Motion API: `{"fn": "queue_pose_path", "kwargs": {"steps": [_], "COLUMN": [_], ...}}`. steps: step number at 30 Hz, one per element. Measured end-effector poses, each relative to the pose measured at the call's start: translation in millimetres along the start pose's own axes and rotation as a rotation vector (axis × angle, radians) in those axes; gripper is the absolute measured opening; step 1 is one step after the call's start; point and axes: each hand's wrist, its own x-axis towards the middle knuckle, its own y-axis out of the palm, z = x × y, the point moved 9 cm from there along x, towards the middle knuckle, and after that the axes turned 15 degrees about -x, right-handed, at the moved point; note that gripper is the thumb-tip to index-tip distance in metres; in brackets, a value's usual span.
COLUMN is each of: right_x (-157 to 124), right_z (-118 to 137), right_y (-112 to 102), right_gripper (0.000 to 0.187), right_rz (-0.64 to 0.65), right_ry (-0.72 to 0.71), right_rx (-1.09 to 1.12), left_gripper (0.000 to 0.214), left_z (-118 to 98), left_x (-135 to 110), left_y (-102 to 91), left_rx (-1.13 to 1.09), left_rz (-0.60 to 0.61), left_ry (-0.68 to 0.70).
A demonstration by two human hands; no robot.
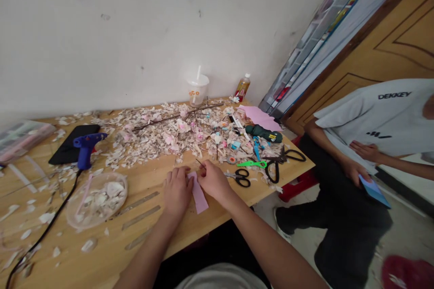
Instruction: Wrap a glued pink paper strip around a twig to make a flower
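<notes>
In the lower middle of the frame, a pink paper strip (200,199) lies on the tabletop (145,177) between the two hands. The left hand (178,190) rests knuckles up at the strip's left edge, fingers loosely bent; whether it grips the paper I cannot tell. The right hand (213,182), its fingertips closed together, pinches a thin dark stick (199,161) by the strip's upper end. Just right of it lie black-handled scissors (242,178). At upper centre, a lidded cup (198,86) shows orange letters ending "CO". The bottle (242,86) beside it has a label too small to read. At right, a seated person's pale shirt (369,110) reads "DEKKEY" in dark capitals.
</notes>
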Motion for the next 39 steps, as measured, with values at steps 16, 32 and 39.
{"fn": "queue_pose_path", "kwargs": {"steps": [16, 32, 39], "right_x": [-5, -19, -34], "right_z": [7, 7, 33], "right_y": [-7, -17, -13], "right_gripper": [0.03, 0.024, 0.03], "right_rz": [0.004, -0.086, 0.022], "right_ry": [0.044, -0.028, -0.083], "right_rx": [-0.036, 0.704, 0.94], "left_gripper": [0.025, 0.044, 0.046], "left_z": [1, 36, 41], "left_x": [0, -10, -25], "left_y": [-3.0, -15.1, -16.6], "left_rx": [-0.112, -0.942, -1.28], "left_rz": [-0.012, -0.076, -0.013], "left_ry": [-0.035, -0.091, -0.216]}}
